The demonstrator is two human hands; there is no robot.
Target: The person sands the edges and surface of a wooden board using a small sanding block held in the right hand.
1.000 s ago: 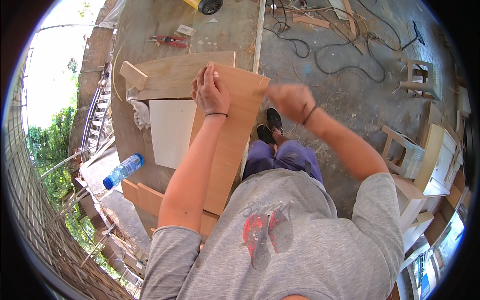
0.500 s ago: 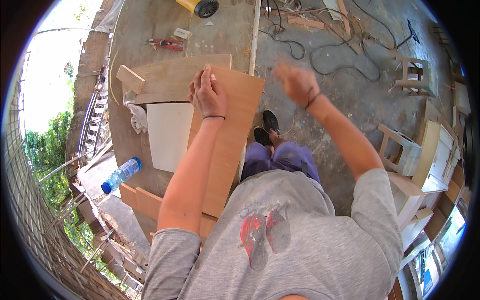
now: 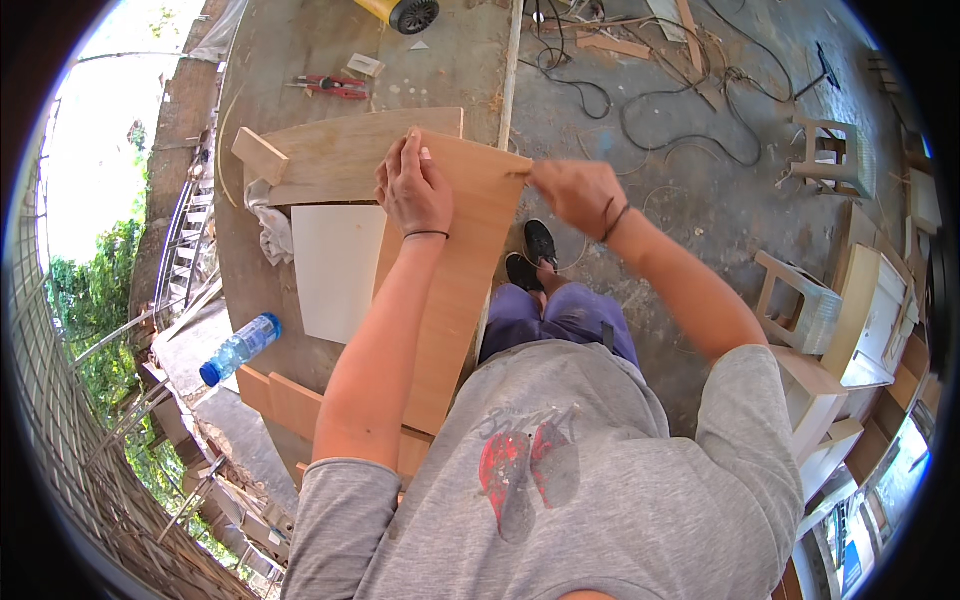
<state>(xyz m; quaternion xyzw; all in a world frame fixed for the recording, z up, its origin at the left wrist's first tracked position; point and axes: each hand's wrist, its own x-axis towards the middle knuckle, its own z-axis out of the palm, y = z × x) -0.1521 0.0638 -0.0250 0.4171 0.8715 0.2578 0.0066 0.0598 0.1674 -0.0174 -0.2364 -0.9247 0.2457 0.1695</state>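
A long light-brown wooden board (image 3: pixel 450 270) lies lengthwise along the right edge of the workbench, its near end close to my body. My left hand (image 3: pixel 414 188) grips its far left part, fingers bent along the edge. At the board's far right corner is my right hand (image 3: pixel 578 190), its fingers closed and slightly blurred; whatever they may hold is hidden. A white panel (image 3: pixel 338 265) and another wooden board (image 3: pixel 350 150) lie to the left of the long board.
On the workbench (image 3: pixel 300 40) are red-handled pliers (image 3: pixel 335 87), a small wood block (image 3: pixel 262 156), a rag (image 3: pixel 275 235) and a plastic bottle (image 3: pixel 240 348). Black cables (image 3: pixel 640 130) trail over the floor. Wooden stools (image 3: pixel 800 300) and cabinet pieces (image 3: pixel 865 300) stand at the right.
My right hand has come down and left from above the floor to the board's far right corner. The left hand stays on the board, which has hardly moved.
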